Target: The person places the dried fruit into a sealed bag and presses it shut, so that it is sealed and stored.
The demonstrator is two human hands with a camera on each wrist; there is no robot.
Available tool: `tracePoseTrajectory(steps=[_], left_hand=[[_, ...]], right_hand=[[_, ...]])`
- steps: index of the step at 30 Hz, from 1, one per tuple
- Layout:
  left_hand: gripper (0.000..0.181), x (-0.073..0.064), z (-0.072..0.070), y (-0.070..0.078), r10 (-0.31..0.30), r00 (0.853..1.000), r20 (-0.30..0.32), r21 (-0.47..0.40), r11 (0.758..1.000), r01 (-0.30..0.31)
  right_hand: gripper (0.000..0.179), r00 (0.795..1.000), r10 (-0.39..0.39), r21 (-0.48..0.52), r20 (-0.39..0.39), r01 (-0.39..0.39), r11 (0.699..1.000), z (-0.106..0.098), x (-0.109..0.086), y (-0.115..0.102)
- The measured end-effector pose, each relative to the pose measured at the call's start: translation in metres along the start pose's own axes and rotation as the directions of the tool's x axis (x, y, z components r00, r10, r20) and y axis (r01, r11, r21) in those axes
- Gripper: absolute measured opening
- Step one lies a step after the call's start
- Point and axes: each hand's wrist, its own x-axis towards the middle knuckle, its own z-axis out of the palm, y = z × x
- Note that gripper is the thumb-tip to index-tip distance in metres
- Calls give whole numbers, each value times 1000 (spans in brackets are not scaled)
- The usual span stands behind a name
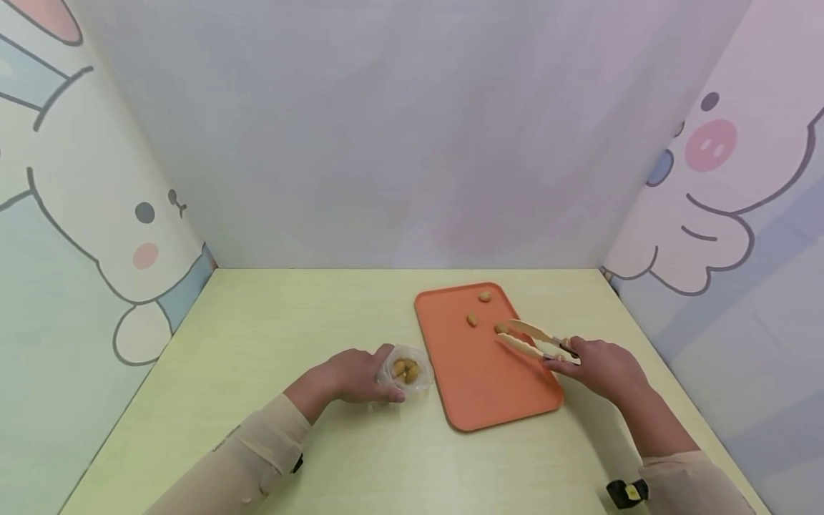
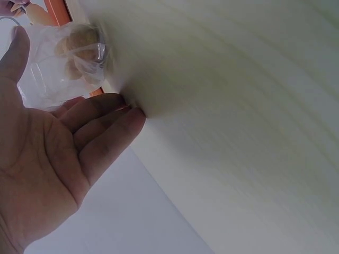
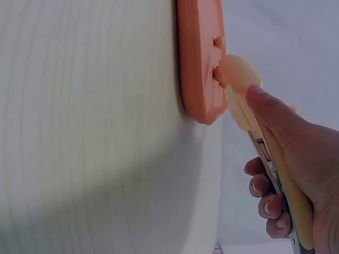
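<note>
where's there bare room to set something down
Bare: the table beyond the left hand and clear container, left of the orange tray, and the tray's near end. Crowded: the tray's far half, with three brown pieces and tongs in the right hand, and between left hand and tray, where the container is.

Three pieces (image 1: 472, 319) on a tray (image 1: 489, 386), others (image 1: 411, 373) inside a container (image 1: 422, 367), perhaps a bag, just left.

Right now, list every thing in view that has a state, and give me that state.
Tongs: tips apart beside one brown piece; contact unclear.
Orange tray: flat on the table, bearing three brown pieces.
Clear container: brown pieces inside.
Left grip: holding the clear container.
Right grip: holding the tongs.
</note>
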Motion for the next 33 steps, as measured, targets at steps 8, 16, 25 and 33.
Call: tracePoseTrajectory(steps=[8,16,25,33], left_hand=[[93,-1,0,1,-11,1000,4,6,1000,11],[100,-2,-1,-3,-36,999,9,-50,998,37],[100,-3,-2,-11,-41,999,-13,-131,991,39],[94,-4,-3,-16,-2,1000,-15,-192,981,-1]], right_hand=[[54,1000,-21,-13,-6,21,1000,2,0,0],[54,999,-25,-17,-40,25,1000,6,2,1],[55,999,-21,-18,-43,20,1000,7,4,3],[55,998,-24,-11,-60,23,1000,12,2,5]])
